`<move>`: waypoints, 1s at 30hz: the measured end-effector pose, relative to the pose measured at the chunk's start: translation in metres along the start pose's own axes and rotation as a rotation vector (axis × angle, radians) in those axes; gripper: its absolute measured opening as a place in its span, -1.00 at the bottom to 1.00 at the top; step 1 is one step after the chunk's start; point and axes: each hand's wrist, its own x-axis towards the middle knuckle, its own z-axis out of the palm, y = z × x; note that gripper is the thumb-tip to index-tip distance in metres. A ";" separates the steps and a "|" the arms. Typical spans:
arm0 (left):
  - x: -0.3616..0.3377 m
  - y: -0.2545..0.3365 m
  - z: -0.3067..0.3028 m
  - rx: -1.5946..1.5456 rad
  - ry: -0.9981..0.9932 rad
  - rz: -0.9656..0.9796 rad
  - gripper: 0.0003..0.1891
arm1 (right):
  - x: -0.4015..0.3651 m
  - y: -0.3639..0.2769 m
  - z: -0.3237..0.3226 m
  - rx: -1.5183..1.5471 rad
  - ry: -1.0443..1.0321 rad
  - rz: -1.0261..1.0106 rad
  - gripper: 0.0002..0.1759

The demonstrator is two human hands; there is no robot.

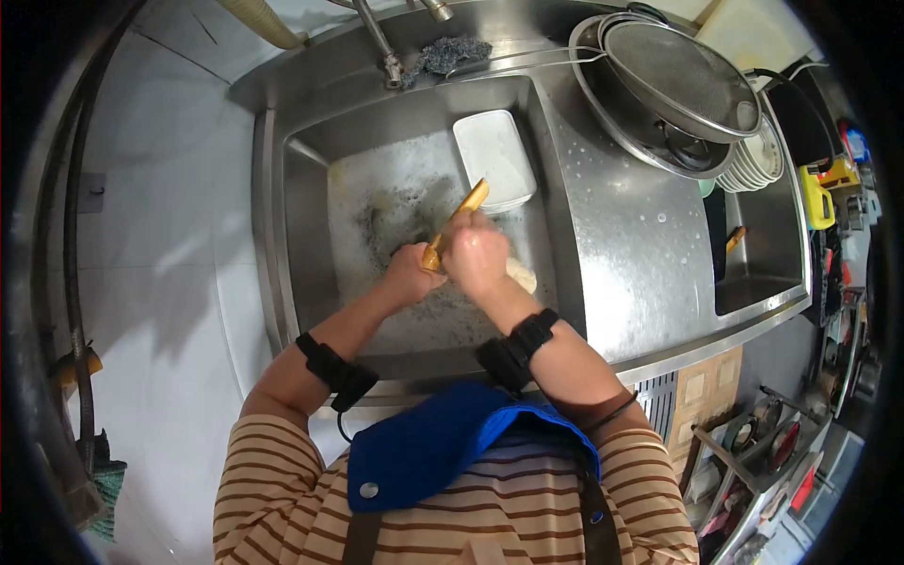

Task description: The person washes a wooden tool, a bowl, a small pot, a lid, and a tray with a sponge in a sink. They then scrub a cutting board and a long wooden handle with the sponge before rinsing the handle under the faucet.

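In the sudsy water of the left sink basin [556,273], both my hands are closed around a slim yellow-brown wooden handle [474,196]. It slants from upper right to lower left. My left hand [412,274] grips near its lower end, with a dark bit showing beside the fingers. Fingers curled, my right hand [476,250] wraps its middle and is slightly blurred. A pale, spongy-looking piece [521,276] shows beside my right wrist. What the handle belongs to is hidden. Just beyond my hands lie stacked white rectangular dishes [492,151].
A tap [392,71] and a dark scouring pad [450,55] are at the back rim. A mesh strainer [683,75] rests over a metal bowl [589,89] on the right drainboard [631,264]. Stacked plates [758,158] and another wooden handle [735,239] are at the right basin.
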 end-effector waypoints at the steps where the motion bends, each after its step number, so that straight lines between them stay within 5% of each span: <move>1: -0.005 0.008 -0.005 0.089 -0.075 -0.124 -0.68 | 0.009 0.012 0.005 -0.074 -0.027 0.111 -0.83; 6: -0.021 -0.001 0.006 0.039 -0.209 -0.339 -0.69 | 0.050 0.077 -0.001 -0.127 -0.206 0.601 -0.73; 8: -0.011 -0.003 0.002 -0.433 -0.066 -0.478 -0.73 | 0.043 0.081 -0.009 -0.081 -0.142 0.562 -0.72; 12: 0.000 -0.017 -0.002 -0.436 -0.101 -0.406 -0.76 | 0.010 0.043 -0.024 -0.004 -0.011 0.200 -0.75; 16: 0.004 -0.011 0.007 -0.355 -0.241 -0.375 -0.78 | -0.017 -0.002 -0.017 -0.016 -0.102 -0.109 -0.78; 20: -0.010 -0.018 0.009 -0.304 -0.302 -0.456 -0.78 | 0.014 0.039 0.017 -0.183 -0.029 0.099 -0.83; 24: -0.013 -0.016 0.004 -0.327 -0.130 -0.414 -0.78 | 0.019 0.089 0.006 -0.293 -0.313 0.394 -0.72; 27: 0.014 -0.057 -0.013 -0.058 -0.043 -0.457 -0.71 | -0.003 0.083 -0.007 -0.454 -0.319 0.303 -0.66; 29: 0.029 -0.074 -0.026 0.761 -0.182 -0.632 -0.57 | -0.014 0.073 -0.016 -0.294 -0.302 0.230 -0.65; 30: 0.033 -0.076 -0.028 0.764 -0.184 -0.631 -0.57 | -0.017 0.069 -0.021 -0.292 -0.300 0.234 -0.65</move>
